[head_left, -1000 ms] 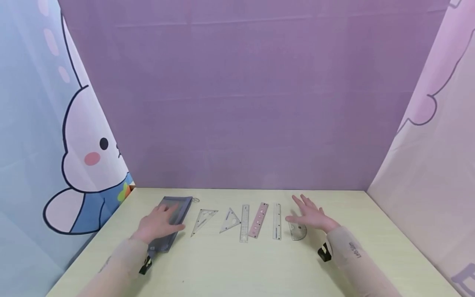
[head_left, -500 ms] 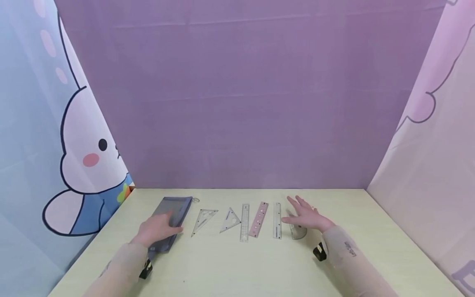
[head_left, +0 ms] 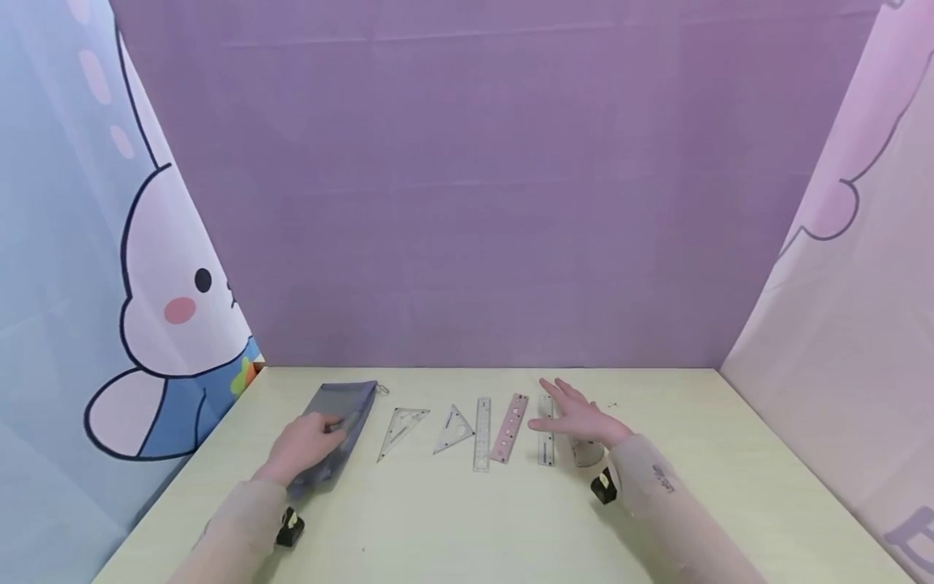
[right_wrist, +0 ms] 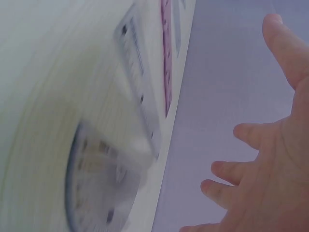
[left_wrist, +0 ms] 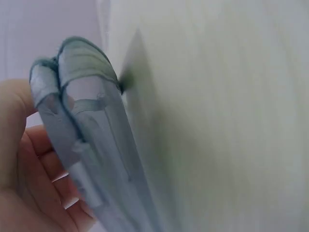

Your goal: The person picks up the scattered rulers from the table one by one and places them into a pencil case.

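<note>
Left hand [head_left: 302, 448] grips pouch [head_left: 344, 401]; right of it are 2 triangles [head_left: 447, 441], 3 rulers [head_left: 508, 430] and the wide-spread right hand [head_left: 580, 419].

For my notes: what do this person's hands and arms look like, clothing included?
The left hand and right hand wear no gloves. The left sleeve and right sleeve are long and pale beige; small dark lettering marks the right. A black block shows below the left cuff and right cuff.
</note>
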Action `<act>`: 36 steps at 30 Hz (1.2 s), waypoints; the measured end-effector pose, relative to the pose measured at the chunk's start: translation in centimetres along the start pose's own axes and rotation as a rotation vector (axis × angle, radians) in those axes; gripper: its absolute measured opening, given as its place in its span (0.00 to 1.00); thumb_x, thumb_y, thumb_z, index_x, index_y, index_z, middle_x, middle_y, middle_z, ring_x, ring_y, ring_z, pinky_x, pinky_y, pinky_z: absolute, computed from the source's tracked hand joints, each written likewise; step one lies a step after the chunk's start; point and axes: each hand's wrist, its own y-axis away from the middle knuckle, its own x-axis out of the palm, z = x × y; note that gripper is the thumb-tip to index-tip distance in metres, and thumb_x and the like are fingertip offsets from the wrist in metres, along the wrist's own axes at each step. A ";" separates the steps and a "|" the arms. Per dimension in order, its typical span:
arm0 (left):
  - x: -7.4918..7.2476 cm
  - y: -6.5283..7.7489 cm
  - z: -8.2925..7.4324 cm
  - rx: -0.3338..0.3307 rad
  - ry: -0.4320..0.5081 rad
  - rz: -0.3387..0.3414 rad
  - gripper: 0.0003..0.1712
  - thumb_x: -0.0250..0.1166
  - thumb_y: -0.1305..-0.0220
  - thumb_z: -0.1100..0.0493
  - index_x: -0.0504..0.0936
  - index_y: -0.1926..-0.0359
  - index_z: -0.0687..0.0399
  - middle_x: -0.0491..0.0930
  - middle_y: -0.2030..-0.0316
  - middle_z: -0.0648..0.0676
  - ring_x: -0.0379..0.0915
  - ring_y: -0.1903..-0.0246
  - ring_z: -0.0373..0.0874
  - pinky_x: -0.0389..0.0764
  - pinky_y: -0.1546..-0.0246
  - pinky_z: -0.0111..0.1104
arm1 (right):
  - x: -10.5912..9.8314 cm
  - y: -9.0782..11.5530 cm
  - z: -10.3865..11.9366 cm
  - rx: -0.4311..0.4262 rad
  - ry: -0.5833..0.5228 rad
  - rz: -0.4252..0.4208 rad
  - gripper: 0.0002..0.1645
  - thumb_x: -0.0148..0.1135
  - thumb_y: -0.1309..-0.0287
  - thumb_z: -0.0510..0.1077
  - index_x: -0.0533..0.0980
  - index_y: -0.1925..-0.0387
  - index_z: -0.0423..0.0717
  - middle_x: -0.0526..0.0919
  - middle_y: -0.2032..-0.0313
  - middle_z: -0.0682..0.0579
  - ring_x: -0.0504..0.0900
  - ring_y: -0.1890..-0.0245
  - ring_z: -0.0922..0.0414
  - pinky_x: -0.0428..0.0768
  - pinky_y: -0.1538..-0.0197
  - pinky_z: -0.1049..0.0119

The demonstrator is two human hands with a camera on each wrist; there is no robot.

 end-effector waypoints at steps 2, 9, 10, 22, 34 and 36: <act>0.1 0.0 0.2 0.012 0.055 -0.031 0.23 0.60 0.37 0.55 0.79 0.45 0.67 0.82 0.65 0.60 0.74 0.73 0.48 0.74 0.72 0.41 | 0.4 -0.4 0.7 0.003 -0.001 -0.004 0.55 0.59 0.42 0.65 0.47 0.25 0.43 0.42 0.27 0.35 0.40 0.28 0.35 0.40 0.40 0.26; 0.7 0.1 1.5 -0.035 0.292 -0.059 0.23 0.58 0.33 0.56 0.78 0.44 0.69 0.77 0.47 0.67 0.74 0.51 0.60 0.75 0.52 0.48 | 2.4 -2.1 2.6 0.012 -0.017 -0.016 0.54 0.60 0.43 0.66 0.51 0.26 0.43 0.49 0.27 0.37 0.47 0.28 0.38 0.43 0.39 0.28; 0.8 0.2 1.6 -0.053 0.325 -0.054 0.23 0.58 0.33 0.56 0.77 0.44 0.69 0.76 0.46 0.67 0.74 0.51 0.58 0.75 0.53 0.46 | 2.7 -2.3 2.9 0.002 -0.024 -0.016 0.54 0.61 0.43 0.66 0.52 0.26 0.42 0.50 0.28 0.36 0.48 0.29 0.37 0.45 0.39 0.27; 1.4 0.6 2.4 -0.199 0.647 -0.028 0.27 0.60 0.35 0.55 0.75 0.40 0.66 0.66 0.82 0.47 0.64 0.79 0.41 0.70 0.76 0.31 | 6.6 -4.5 8.3 -0.057 0.003 -0.063 0.59 0.64 0.50 0.70 0.58 0.29 0.36 0.61 0.31 0.39 0.59 0.32 0.41 0.55 0.35 0.40; 2.0 0.8 2.7 -0.253 0.758 -0.044 0.27 0.63 0.37 0.55 0.75 0.40 0.65 0.76 0.64 0.55 0.68 0.75 0.41 0.72 0.73 0.31 | 10.2 -7.4 12.0 -0.027 0.019 -0.053 0.49 0.65 0.56 0.74 0.78 0.52 0.33 0.69 0.35 0.41 0.63 0.34 0.41 0.54 0.37 0.34; 1.9 0.8 2.8 -0.260 0.755 -0.043 0.27 0.63 0.37 0.55 0.76 0.40 0.64 0.75 0.65 0.55 0.68 0.74 0.42 0.72 0.73 0.31 | 10.6 -7.9 12.6 -0.012 0.063 -0.045 0.42 0.65 0.56 0.74 0.81 0.69 0.36 0.70 0.35 0.43 0.63 0.33 0.42 0.49 0.38 0.29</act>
